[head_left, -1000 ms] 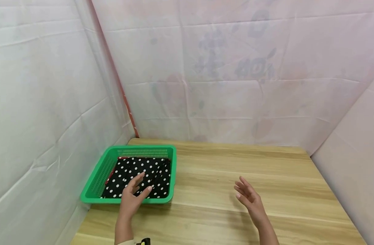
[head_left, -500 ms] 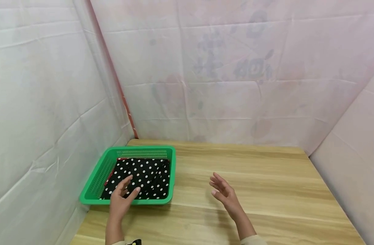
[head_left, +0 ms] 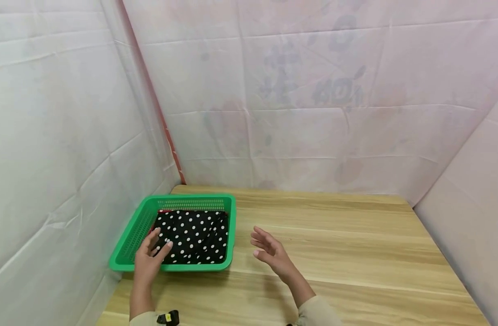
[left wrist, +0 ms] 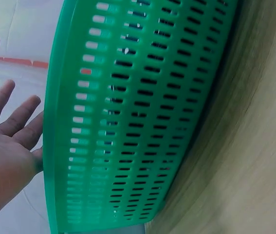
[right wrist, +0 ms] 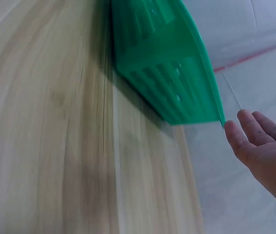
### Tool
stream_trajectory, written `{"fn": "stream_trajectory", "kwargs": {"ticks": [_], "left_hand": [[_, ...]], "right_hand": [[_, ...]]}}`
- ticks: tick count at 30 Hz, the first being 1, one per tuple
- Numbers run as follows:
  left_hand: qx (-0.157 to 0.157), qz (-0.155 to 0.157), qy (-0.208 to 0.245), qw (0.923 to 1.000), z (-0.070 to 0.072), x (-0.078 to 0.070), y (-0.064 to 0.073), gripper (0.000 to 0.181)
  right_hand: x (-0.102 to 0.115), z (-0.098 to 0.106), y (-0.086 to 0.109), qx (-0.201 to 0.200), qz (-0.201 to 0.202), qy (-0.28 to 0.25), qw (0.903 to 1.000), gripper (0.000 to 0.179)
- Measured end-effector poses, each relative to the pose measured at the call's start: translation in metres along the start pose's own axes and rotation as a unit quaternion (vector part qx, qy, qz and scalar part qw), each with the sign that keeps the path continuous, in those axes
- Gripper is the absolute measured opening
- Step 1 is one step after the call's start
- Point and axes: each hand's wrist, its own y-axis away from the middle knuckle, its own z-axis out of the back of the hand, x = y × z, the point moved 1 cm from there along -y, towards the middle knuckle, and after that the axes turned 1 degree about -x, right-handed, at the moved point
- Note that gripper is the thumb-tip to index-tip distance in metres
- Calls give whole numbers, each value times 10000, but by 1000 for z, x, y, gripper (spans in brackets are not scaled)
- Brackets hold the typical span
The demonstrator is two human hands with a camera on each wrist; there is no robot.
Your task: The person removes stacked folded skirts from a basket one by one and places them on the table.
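Observation:
A green plastic basket point(head_left: 233, 235) with slotted walls stands at the left of the table. Inside it lies black fabric with white polka dots point(head_left: 192, 235), with bits of red showing along its far and left edges. My left hand point(head_left: 149, 258) is over the basket's near left rim, fingers spread and thumb apart, holding nothing. In the left wrist view this hand point(left wrist: 11, 141) appears beside the rim; contact is unclear. To the right of the basket hovers my right hand point(head_left: 273, 256), fingers extended and holding nothing; the right wrist view shows its fingers point(right wrist: 254, 129) near the basket's corner.
The wood-grain table point(head_left: 334, 235) reaches back to a white sheet wall point(head_left: 298, 136). Another sheet wall point(head_left: 69, 181) rises close to the basket's left side, and a third point(head_left: 477, 217) bounds the table at the right. A red strip point(head_left: 173, 151) runs down the back left corner.
My right hand has moved left across the table, closer to the basket. My left hand has shifted left along the basket's near side. The basket and the fabric stay in place.

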Motion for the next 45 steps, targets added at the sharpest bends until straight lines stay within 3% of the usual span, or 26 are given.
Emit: {"fn": "stream_trajectory", "kwargs": {"ticks": [12,17,20,24,28,30,33,37,39,42,45], "left_hand": [[430,282,-508,9974,14,10,-34,73],[465,442,-743,9952,19,14,-46,76],[440,497,-994,9928,19,19,-50,75],[206,328,-1461,9885,19,25,-56,65],[46,73,-1964,9805,15,28,-59,56],[171,85,-2194,9754,13,30,-62,57],[630,309,-2444,9671,8,34,-66,64],[1373,810,-2575,9530,1,38,-72,81],[1599,1030,-2554,9480,1,39,-73,87],[1656,1194,-2567,9447,3,40,-74,89],[1512,1279,-2426,9497,6,38,-73,85]], "right_hand": [[8,-38,-51,171,-628,-473,9968,62],[11,-65,-74,-226,-1223,-682,9899,66],[6,-81,-85,-472,-1671,-415,9839,69],[-2,-98,-96,-734,-2161,-141,9735,71],[-8,-109,-102,-1042,-2515,-236,9619,76],[-12,-112,-102,-1173,-2699,-238,9554,78],[-19,-115,-102,-1256,-2843,-92,9504,82],[-25,-116,-102,-1254,-2872,-60,9496,86],[-26,-116,-102,-1140,-2874,-119,9509,84],[-27,-115,-101,-940,-2893,-239,9523,77],[-30,-115,-101,-839,-2875,-241,9538,66]]}}
